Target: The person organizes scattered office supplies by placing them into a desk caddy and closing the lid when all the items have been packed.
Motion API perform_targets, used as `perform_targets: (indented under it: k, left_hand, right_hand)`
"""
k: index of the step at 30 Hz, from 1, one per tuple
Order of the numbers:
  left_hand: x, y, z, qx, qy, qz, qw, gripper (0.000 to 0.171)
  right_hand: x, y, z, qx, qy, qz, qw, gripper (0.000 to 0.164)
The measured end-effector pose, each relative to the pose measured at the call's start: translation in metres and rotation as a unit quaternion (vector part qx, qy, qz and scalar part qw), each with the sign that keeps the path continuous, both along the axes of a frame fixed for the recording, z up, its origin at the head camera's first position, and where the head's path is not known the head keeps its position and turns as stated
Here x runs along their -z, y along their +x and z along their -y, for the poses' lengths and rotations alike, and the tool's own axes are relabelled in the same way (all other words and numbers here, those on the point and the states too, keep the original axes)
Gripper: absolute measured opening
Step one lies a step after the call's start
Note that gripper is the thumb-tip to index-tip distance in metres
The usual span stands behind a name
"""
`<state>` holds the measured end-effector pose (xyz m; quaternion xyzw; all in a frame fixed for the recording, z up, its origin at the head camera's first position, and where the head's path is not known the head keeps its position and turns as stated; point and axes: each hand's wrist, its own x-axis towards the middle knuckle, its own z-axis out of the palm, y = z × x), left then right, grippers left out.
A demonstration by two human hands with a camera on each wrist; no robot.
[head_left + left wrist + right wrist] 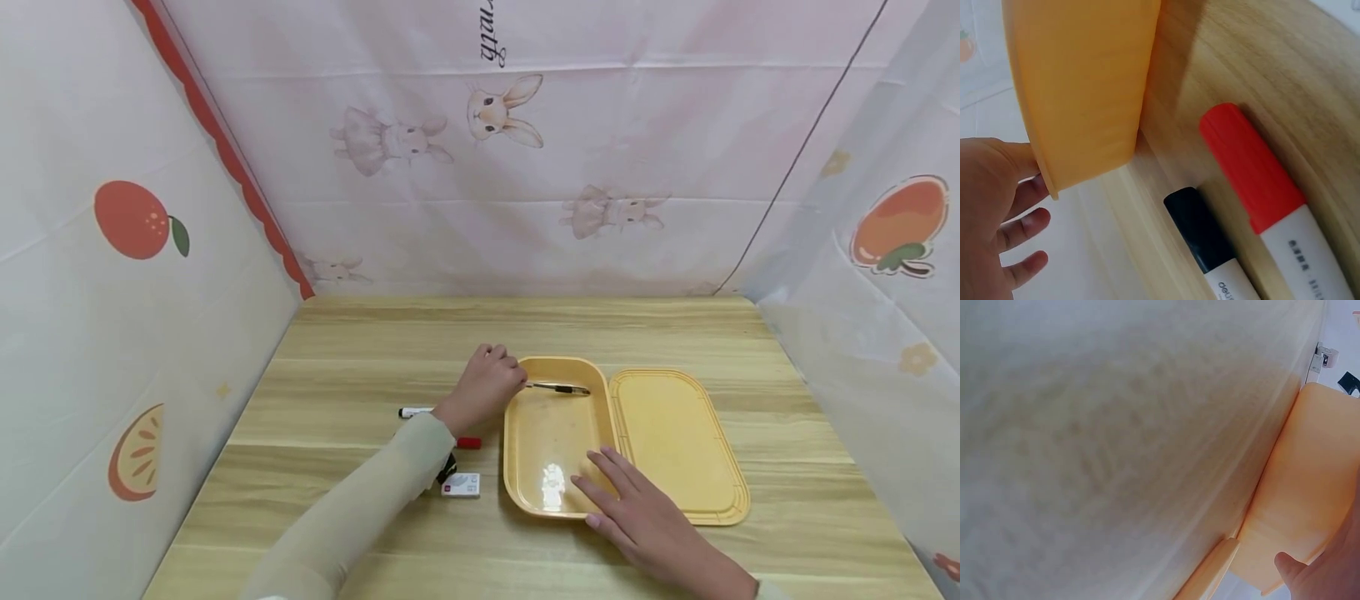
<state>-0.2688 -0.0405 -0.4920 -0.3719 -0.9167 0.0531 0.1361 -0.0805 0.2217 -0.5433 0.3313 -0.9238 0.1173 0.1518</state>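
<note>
The right hand lies nearest, fingers straight and flat on the near rim of the yellow box, steadying it. At the box's eleven o'clock corner the left hand pinches a pen that lies across the far end. The lid sits at three o'clock, the markers at nine. Lowering the pen flat should keep it from rolling.

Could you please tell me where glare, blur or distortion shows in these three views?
Head view: bright glare patch on the floor of the yellow plastic tray, wide-angle bending at the edges. Right wrist view: the wooden table is smeared and soft. Left wrist view: sharp, the red-capped marker casting a soft shadow.
</note>
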Motion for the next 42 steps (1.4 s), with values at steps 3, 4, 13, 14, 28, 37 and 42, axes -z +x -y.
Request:
perform_targets:
  k: [3,4,13,14,28,37,42]
  left_hand:
    - [-0.001,0.0,-0.002,-0.005,-0.02,0.003,0.9998,0.009]
    - [-0.001,0.0,-0.002,-0.006,-0.027,0.004,0.9996,0.009]
    - [-0.001,0.003,-0.004,-0.009,-0.029,0.006,0.9995,0.007]
    - [-0.001,0.003,-0.004,-0.009,-0.027,0.005,0.9996,0.008]
    - [-0.006,0.003,0.009,0.007,0.042,-0.002,0.9991,0.024]
    - [-0.001,0.003,0.037,0.027,0.1,-0.002,0.9946,0.052]
    - [0.0,0.004,0.048,0.009,0.096,0.044,0.9943,0.061]
  right_hand:
    - [-0.001,0.0,0.0,0.003,-0.003,0.005,1.0,0.049]
    - [-0.001,0.0,0.0,0.004,-0.004,0.006,1.0,0.049]
    - [-0.001,0.001,0.001,0.003,-0.001,0.002,1.0,0.049]
    - [-0.001,0.001,0.001,0.004,-0.001,0.002,1.0,0.049]
    - [0.0,0.002,0.001,0.002,0.002,0.006,1.0,0.052]
    - [-0.002,0.001,0.002,-0.002,0.003,0.012,1.0,0.053]
    - [-0.003,0.001,0.002,-0.003,0.004,0.007,1.0,0.052]
